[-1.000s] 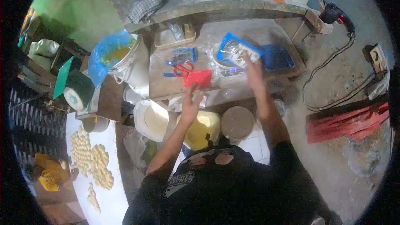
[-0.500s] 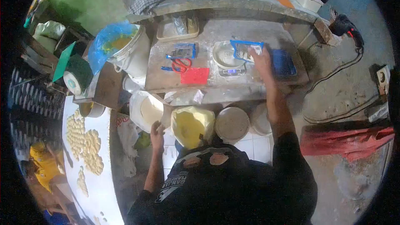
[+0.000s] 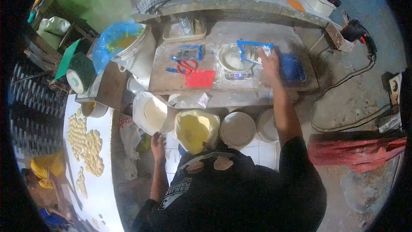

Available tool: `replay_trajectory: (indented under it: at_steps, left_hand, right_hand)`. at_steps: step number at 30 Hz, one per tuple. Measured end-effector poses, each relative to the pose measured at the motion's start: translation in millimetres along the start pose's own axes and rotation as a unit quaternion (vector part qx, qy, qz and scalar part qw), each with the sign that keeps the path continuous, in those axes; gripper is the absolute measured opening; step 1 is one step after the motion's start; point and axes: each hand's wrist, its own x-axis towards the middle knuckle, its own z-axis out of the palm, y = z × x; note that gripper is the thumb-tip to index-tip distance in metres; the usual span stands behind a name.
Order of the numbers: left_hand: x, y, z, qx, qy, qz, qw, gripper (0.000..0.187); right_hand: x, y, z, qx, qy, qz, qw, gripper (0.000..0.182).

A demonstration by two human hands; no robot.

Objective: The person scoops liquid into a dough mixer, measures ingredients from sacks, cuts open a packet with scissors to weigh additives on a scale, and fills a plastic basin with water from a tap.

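My right hand [image 3: 268,60] grips a blue-and-white packet [image 3: 254,51], tilted over a white bowl [image 3: 232,57] with pale powder in it. The bowl rests on a digital scale [image 3: 238,76] with a lit display. Left of it on the worktop are red-handled scissors [image 3: 187,67], a blue-edged packet [image 3: 189,53] and a red packet [image 3: 200,79]. My left hand [image 3: 158,142] hangs low with its fingers apart and nothing in it, just below a white-lined container of powder [image 3: 155,114]. A yellow-lined bucket [image 3: 194,131] stands to its right.
At the left, dough pieces [image 3: 93,153] lie on a white table [image 3: 107,180], with a person in yellow [image 3: 46,167] beyond. A white bucket [image 3: 139,53] stands left of the worktop. Round tubs [image 3: 237,129] stand below it. A blue square item [image 3: 292,66] lies right.
My left hand has moved slightly left and down, away from the powder container. The packet in my right hand has shifted only slightly over the bowl. The person in yellow has changed posture.
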Motion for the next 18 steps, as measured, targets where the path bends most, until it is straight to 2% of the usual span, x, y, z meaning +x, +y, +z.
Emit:
replay_trajectory:
  at_steps: [3, 5, 6, 8, 12, 15, 17, 18]
  left_hand:
    - [3, -4, -2, 0.013, 0.011, 0.016, 1.0, 0.045]
    - [5, -6, -1, 0.01, 0.014, 0.015, 1.0, 0.046]
    - [6, -5, -1, 0.013, 0.012, 0.016, 1.0, 0.046]
    - [7, 1, 5, 0.029, 0.014, 0.006, 0.999, 0.046]
    - [0, 12, 9, 0.017, 0.015, 0.016, 1.0, 0.046]
    - [-2, 20, 8, 0.045, 0.018, 0.005, 0.999, 0.048]
    - [-5, 26, 12, 0.034, 0.021, 0.01, 0.999, 0.046]
    - [-6, 26, 13, 0.037, 0.022, 0.008, 0.999, 0.046]
  right_hand:
    - [9, 12, 4, 0.029, 0.019, -0.001, 0.999, 0.05]
    - [1, 7, 5, -0.082, 0.012, -0.056, 0.995, 0.05]
    - [-2, 4, 3, -0.081, 0.014, -0.053, 0.995, 0.05]
    - [0, 0, 3, 0.017, 0.02, -0.002, 1.0, 0.05]
    - [3, 1, -1, 0.049, 0.033, -0.02, 0.998, 0.05]
    - [5, -7, -7, 0.018, 0.047, 0.018, 0.999, 0.049]
    - [0, -21, -11, 0.113, 0.055, -0.008, 0.992, 0.047]
    - [0, -22, -11, 0.113, 0.054, -0.004, 0.992, 0.047]
